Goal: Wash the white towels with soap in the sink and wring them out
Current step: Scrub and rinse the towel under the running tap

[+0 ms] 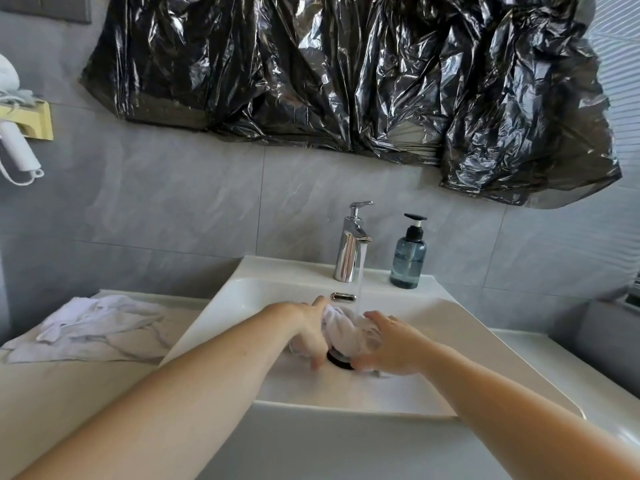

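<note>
Both hands are down in the white sink (450, 327), working one bunched white towel (341, 329) between them, right above the dark drain (341, 360). The left hand (308, 329) grips the towel's left side, its fingers curled down toward the basin floor and the thumb sticking up toward the back wall of the sink. The right hand (391, 344) grasps the towel's right side, fingers wrapped over the wet cloth; the picture is a little blurred here, so the exact finger positions are hard to make out. Water runs in a thin stream from the chrome tap (351, 242) at the back rim and lands on the top of the towel, between the two hands. Just right of the tap, on the same rim, a blue pump bottle (408, 258) stands upright. On the surface (69, 393) left of the sink, well apart from the hands, lies a crumpled heap of more white towels (93, 327). Crinkled black plastic sheet (346, 71) hangs on the grey tiled wall above the sink. At the far left edge a white hairdryer (17, 147) sits in a yellow wall holder (38, 119).
</note>
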`<state>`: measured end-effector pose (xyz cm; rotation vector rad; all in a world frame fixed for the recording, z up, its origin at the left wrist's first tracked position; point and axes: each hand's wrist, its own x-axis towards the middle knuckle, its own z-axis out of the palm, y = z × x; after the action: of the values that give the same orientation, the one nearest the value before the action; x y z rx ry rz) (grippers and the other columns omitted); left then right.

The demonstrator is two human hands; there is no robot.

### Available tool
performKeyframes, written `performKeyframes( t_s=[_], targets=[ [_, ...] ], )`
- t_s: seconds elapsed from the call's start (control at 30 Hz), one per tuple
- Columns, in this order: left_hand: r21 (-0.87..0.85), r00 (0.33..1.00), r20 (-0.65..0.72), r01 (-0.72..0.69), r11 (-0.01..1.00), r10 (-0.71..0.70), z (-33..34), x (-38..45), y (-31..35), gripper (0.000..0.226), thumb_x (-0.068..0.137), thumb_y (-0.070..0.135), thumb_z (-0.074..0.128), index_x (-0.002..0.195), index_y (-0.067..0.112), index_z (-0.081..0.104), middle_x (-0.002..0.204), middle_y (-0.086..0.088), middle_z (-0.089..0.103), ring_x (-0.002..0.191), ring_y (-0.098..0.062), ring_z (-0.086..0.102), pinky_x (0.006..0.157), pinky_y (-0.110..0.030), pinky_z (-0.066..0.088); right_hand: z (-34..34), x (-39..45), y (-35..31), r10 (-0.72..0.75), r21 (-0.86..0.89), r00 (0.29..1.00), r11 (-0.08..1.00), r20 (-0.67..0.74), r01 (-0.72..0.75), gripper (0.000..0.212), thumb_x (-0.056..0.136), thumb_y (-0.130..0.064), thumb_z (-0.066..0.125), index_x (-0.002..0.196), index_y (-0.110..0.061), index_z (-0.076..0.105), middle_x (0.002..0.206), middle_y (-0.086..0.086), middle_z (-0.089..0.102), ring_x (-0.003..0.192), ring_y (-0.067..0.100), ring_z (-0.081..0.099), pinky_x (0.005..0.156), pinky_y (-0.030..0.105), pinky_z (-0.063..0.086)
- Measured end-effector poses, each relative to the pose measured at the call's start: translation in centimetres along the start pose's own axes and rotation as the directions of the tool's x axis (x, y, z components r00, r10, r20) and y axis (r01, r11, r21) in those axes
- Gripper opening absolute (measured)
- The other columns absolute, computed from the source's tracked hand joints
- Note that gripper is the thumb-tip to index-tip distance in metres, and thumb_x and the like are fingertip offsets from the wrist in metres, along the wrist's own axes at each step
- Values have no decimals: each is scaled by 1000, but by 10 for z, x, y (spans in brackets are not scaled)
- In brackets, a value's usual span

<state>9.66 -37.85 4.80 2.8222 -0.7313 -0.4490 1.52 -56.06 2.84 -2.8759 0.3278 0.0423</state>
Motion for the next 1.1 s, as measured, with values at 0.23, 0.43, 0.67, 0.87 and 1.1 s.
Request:
performKeyframes(
  t_s=[0.23,0.43,0.67,0.87,1.1],
  targets=[
    [-370,932,-362,-155,916,12,0,14,5,21,73,26,57,93,31,57,84,0,64,73,-24,58,56,-31,40,-4,5,-5,175,336,962,937,-211,-96,39,86,-47,54,118,-26,48,112,6,65,100,31,61,84,39,50],
    [-937,943,-302,-266,228,-141,-13,16,35,20,57,39,58,55,19,58,63,-8,53,55,-26,48,54,-30,41,-21,-3,-32,274,822,886,541,-375,180,37,91,-54,60,106,-21,63,102,1,73,91,17,68,84,39,56],
    [-935,941,-333,-322,149,-56,-7,16,51,21,81,27,52,76,10,65,60,-4,53,48,-18,42,47,-21,28,-28,16,-49,465,832,804,551,-369,63,40,101,-42,45,128,-11,46,108,7,63,99,30,61,88,40,49],
    [-903,940,-339,-313,295,-38,-5,44,30,43,66,40,73,103,17,77,108,-5,77,97,-27,74,84,-38,62,1,12,-68,318,858,898,501,-303,112,32,99,-30,48,124,-11,52,105,6,68,95,19,68,78,34,53],
    [-892,937,-346,-315,324,-40,-3,56,34,35,74,33,64,104,21,77,105,-6,78,88,-26,73,67,-32,58,-11,10,-64,304,796,901,601,-309,70,73,81,-64,35,130,-11,48,108,5,66,100,24,66,83,38,54]
  ],
)
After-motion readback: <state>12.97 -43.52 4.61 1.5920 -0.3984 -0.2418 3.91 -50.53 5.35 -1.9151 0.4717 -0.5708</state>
